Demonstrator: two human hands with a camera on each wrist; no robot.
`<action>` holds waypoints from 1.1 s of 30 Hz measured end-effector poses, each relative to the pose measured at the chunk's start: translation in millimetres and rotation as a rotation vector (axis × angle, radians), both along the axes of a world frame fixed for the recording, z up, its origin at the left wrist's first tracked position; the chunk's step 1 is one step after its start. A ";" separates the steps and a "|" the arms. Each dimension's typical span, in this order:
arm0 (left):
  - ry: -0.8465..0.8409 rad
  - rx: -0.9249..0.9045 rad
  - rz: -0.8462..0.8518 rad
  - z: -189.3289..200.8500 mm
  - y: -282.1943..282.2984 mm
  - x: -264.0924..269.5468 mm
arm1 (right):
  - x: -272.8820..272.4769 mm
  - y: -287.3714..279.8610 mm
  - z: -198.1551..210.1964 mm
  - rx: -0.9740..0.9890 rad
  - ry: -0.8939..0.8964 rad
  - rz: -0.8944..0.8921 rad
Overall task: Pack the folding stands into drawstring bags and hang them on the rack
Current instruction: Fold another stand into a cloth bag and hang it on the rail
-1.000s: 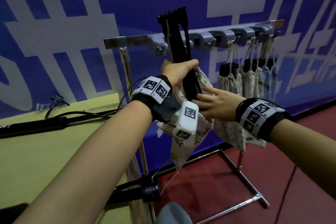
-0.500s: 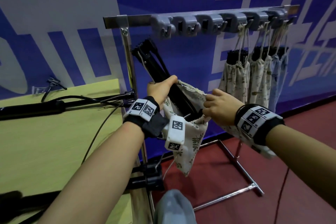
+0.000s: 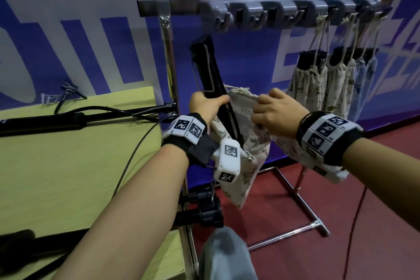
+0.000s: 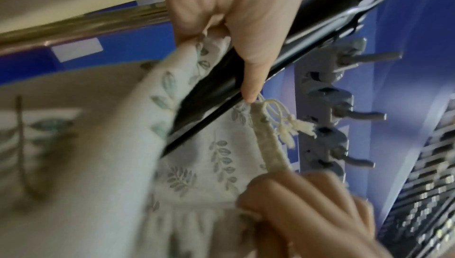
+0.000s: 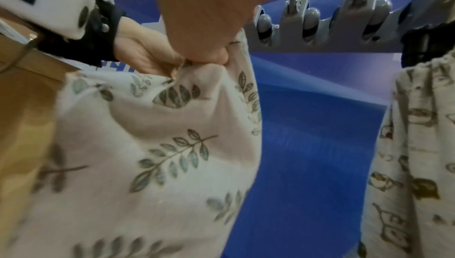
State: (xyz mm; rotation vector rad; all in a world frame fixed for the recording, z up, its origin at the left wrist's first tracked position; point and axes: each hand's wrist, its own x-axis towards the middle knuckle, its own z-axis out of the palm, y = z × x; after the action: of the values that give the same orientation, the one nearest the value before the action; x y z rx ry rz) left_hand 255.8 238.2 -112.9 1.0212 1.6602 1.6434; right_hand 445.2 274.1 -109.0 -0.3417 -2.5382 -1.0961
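Observation:
A black folding stand (image 3: 208, 70) leans with its lower end inside a cream drawstring bag with a leaf print (image 3: 250, 143). My left hand (image 3: 208, 105) grips the stand (image 4: 246, 79) and pinches the bag's near rim (image 4: 197, 48) against it. My right hand (image 3: 276, 112) pinches the bag's far rim (image 4: 273, 157); from below, its fingers bunch the cloth (image 5: 192, 106). The knotted cord ends (image 4: 288, 127) hang loose at the mouth. The bag is held in front of the rack (image 3: 272, 2), below its free hooks (image 3: 256, 18).
Several filled bags (image 3: 322, 84) hang from hooks at the rack's right end. A yellow-green table (image 3: 68, 154) with black poles and cables lies to the left. The rack's chrome post (image 3: 170, 75) and base bars (image 3: 293, 188) stand on the red floor.
The stand has sunk deeper into the bag and tilted left. My right hand moved from the stand's side to the bag's rim, pulling the mouth wide.

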 end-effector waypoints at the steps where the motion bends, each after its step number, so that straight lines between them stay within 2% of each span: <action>1: 0.031 -0.015 -0.025 -0.6 -0.2 0.2 | -1.5 1.6 0.8 0.010 -0.005 -0.031; 3: 0.055 -0.032 -0.055 -0.8 -0.9 -0.1 | -2.7 2.1 0.9 -0.012 0.016 -0.086; 6: -0.007 -0.035 -0.058 4.1 -3.5 -1.4 | -2.4 1.8 -0.1 -0.115 0.061 -0.079; 11: -0.151 -0.006 0.046 5.3 -5.1 -8.2 | -4.8 1.8 -5.1 -0.057 -0.182 0.011; 13: -0.113 0.004 0.049 5.3 -5.0 -8.6 | -6.1 1.1 -6.1 -0.049 -0.235 -0.002; 17: -0.031 -0.022 0.040 7.2 -4.8 -4.4 | -8.8 0.6 -4.4 -0.068 -0.220 0.013; 19: -0.101 -0.046 0.082 6.8 -4.8 -6.2 | -12.8 -2.9 -6.1 -0.002 -0.300 0.045; 22: -0.214 -0.072 0.143 4.6 -5.3 -11.5 | -18.8 -13.0 -5.9 0.106 -0.534 0.074; 25: -0.182 -0.052 0.180 5.9 -8.2 -10.0 | -18.9 -16.1 -3.4 0.015 -0.699 0.026; 29: -0.070 -0.038 0.201 9.0 -10.5 -9.2 | -14.3 -17.8 -5.8 -0.069 -0.697 -0.045; 33: 0.022 -0.099 0.168 6.8 -12.2 -14.5 | -8.5 -14.4 -1.7 -0.073 -0.524 -0.067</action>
State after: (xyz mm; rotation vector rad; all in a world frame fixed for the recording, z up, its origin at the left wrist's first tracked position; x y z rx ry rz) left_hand 241.4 226.1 -106.0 0.8752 1.8662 1.6410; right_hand 436.7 259.7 -110.7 -0.1731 -3.0477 -1.2523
